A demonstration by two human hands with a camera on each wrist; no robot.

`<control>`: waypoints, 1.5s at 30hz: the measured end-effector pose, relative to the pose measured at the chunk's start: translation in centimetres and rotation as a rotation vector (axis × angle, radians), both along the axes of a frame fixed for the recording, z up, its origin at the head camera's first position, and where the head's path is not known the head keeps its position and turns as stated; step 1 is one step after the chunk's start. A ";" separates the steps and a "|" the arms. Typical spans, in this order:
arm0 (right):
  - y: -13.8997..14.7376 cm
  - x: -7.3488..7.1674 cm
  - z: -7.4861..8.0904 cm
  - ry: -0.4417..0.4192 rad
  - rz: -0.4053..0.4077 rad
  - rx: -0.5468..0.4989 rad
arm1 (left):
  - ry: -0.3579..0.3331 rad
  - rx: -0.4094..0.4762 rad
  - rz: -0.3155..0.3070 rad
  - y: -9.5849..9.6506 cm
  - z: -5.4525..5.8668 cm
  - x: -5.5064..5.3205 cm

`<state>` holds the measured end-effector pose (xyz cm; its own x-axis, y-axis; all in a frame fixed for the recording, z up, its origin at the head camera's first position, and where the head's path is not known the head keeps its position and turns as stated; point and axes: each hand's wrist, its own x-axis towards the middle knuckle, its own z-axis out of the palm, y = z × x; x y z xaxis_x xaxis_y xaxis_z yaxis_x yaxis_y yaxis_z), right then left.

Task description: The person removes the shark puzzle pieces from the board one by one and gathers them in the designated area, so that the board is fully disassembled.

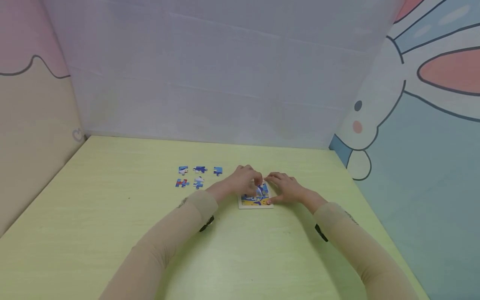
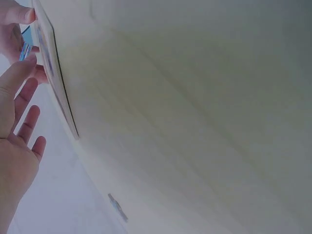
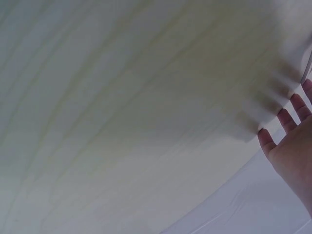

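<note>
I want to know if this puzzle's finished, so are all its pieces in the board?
No, five loose puzzle pieces lie on the table to the left of the puzzle board.

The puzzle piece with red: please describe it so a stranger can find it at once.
On the pale yellow-green table, left of the puzzle board, five loose puzzle pieces lie in two rows. This puzzle piece is the left one in the nearer, two-piece row. Unlike its four neighbours, it shows a red patch.
</note>
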<state>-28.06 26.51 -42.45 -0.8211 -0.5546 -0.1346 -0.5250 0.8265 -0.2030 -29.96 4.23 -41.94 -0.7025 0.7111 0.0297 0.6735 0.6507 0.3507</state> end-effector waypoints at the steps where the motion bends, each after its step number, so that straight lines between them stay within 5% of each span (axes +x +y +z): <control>1: 0.0 0.0 0.0 -0.002 -0.001 -0.002 | -0.004 0.006 -0.001 -0.1 0.1 0.0; 7: -0.1 0.0 0.0 -0.007 -0.002 -0.004 | -0.036 0.047 0.001 -1.0 0.8 0.0; 18: -0.2 0.0 -0.1 0.006 0.001 0.006 | 0.008 0.072 -0.026 -3.8 2.1 0.2; 29: -0.2 0.1 -0.2 -0.001 0.001 0.009 | 0.025 0.016 -0.032 -7.4 2.8 0.2; 45: 0.2 0.5 0.1 0.004 0.001 0.002 | -0.075 0.036 0.044 -12.0 1.3 -0.7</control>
<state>-27.58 26.67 -42.34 -0.8213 -0.5550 -0.1319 -0.5265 0.8265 -0.1994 -30.67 -7.79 -40.66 -0.7344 0.6787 0.0009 0.6155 0.6655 0.4223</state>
